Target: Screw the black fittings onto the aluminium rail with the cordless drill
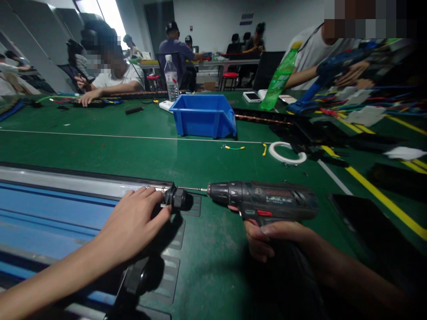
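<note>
My right hand [267,235] is wrapped round the grip of a black cordless drill [267,198], which lies level and points left. Its long thin bit [191,189] reaches to the end of a long metal bar [83,183] with a black ribbed top and a clear or silvery side. Closed over that end is my left hand [140,215], its thumb beside a black cable gland [180,198]. The exact contact of the bit's tip is too small to tell. Nearer to me, a second black cable gland [140,273] sticks out from another bar.
Blue bars [50,218] lie at left. Beyond are a blue bin [203,115], a water bottle [171,80], a green bottle [280,78], a white ring [287,153] and short yellow-green wires [235,147]. A dark flat panel [370,222] lies right. Co-workers sit across the table.
</note>
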`<state>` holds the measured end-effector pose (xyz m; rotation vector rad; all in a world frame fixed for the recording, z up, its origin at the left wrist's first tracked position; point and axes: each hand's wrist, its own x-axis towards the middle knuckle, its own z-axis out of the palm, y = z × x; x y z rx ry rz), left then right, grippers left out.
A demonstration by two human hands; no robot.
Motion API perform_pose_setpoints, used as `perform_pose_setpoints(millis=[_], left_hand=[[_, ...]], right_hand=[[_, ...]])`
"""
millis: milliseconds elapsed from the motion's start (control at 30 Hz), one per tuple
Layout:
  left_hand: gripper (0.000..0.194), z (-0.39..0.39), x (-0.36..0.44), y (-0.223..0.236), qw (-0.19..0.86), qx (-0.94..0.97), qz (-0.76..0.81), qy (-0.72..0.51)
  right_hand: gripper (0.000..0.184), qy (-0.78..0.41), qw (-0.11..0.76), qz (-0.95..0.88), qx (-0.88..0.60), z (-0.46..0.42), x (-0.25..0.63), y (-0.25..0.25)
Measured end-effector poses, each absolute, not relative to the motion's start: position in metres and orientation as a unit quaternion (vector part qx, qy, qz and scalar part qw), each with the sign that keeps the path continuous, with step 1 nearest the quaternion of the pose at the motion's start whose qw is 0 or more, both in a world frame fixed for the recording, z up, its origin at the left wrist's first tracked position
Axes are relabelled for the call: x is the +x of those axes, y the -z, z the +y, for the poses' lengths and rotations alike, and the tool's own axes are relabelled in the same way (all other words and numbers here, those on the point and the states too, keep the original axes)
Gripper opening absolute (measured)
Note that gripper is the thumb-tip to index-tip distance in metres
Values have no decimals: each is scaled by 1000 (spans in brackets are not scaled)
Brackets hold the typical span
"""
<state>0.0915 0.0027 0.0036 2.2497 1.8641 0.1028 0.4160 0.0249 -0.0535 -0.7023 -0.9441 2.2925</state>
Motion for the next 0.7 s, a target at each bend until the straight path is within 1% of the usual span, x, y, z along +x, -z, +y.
perform_pose_setpoints(millis=[33,133,233,433,600,700], left_hand=[[32,3,92,-4,110,765,634,-35],[31,2,92,-4,110,764,635,-37],[32,2,92,-4,110,764,635,-36],[32,2,91,-3,108,762,637,-40],[32,2,90,-2,107,764,635,-42],[32,2,90,-2,113,761,637,-42]], right_hand=[[26,-863,271,-335,-264,26,416,52],[45,-870,273,-297,-284,27,417,46],[54,-868,277,-289,-292,27,416,42],[59,-867,288,-281,-295,25,414,39],[63,-870,277,-279,-296,26,414,39],[62,-873,278,-279,-287,27,413,41]])
